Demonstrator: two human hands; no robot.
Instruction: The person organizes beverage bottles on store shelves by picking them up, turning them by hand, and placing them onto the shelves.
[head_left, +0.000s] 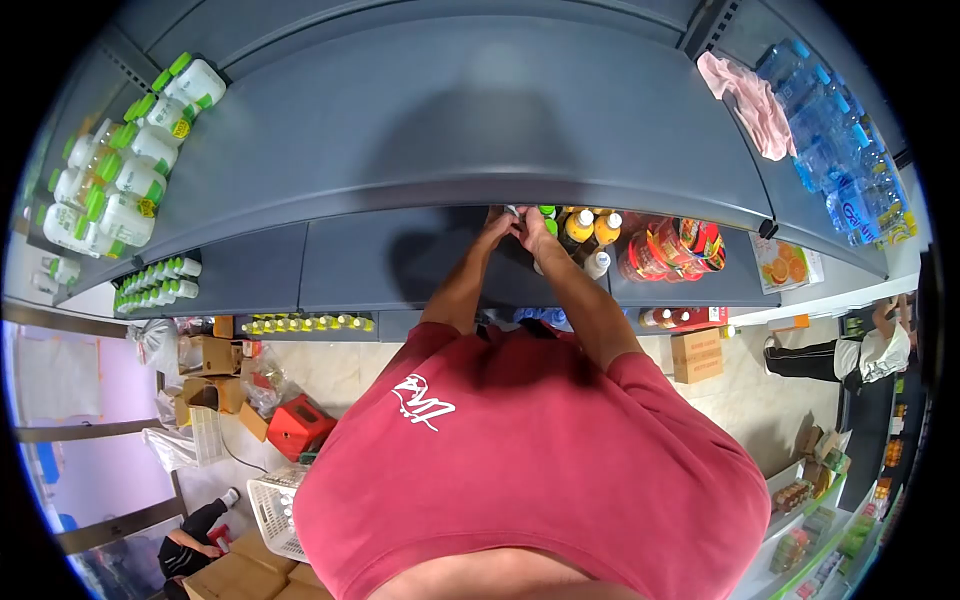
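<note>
Both hands are close together under the front edge of the upper grey shelf (pixel 480 110), over the lower shelf (pixel 370 260). My left hand (pixel 497 222) has its fingers bent towards a small, pale thing between the hands, too small to name. Beside it, my right hand (pixel 535 232) is closed around that same spot, next to a green-capped bottle (pixel 548 212). Right of my hands stand orange bottles with white caps (pixel 579 225) and a white-capped bottle (pixel 597 263). The upper shelf's edge partly hides the fingertips.
White bottles with green caps (pixel 130 215) stand at the left; water bottles (pixel 830 140) and a pink cloth (pixel 750 105) at the right. Red packs (pixel 675 250) sit on the lower shelf. A basket (pixel 272 515), cartons (pixel 697 357) and two other people (pixel 880 345) are farther off.
</note>
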